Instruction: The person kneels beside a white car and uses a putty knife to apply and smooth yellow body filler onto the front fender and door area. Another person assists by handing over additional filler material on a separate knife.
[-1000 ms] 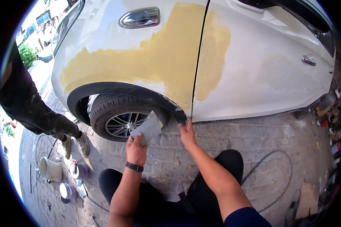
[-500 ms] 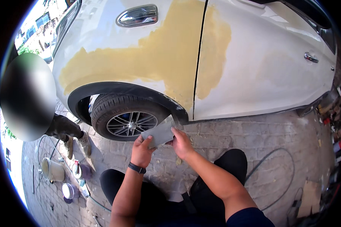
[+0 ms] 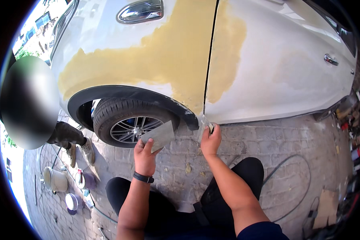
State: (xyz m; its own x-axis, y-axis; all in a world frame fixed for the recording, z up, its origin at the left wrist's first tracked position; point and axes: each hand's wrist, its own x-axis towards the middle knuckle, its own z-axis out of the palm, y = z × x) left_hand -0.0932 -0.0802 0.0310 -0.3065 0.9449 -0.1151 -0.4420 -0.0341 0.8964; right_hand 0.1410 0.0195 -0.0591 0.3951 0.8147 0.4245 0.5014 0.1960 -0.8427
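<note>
My left hand grips a flat grey sheet or plate in front of the car's alloy wheel. My right hand is closed on a thin, pale spreader whose tip reaches the bottom of the dark door seam, beside the black wheel-arch trim. Whether the tip touches the car is unclear. Above my hands, yellowish filler covers part of the white body panel and the edge of the neighbouring door.
Another person's legs and shoes stand at the left. Buckets and tins sit on the paving below them. A hose curves at the right near cardboard; clutter lines the far right edge. My bent knees frame the lower view.
My right hand has come away from the grey sheet toward the lower door seam, now holding the spreader upright. My left hand has moved slightly left with the sheet since half a second ago.
</note>
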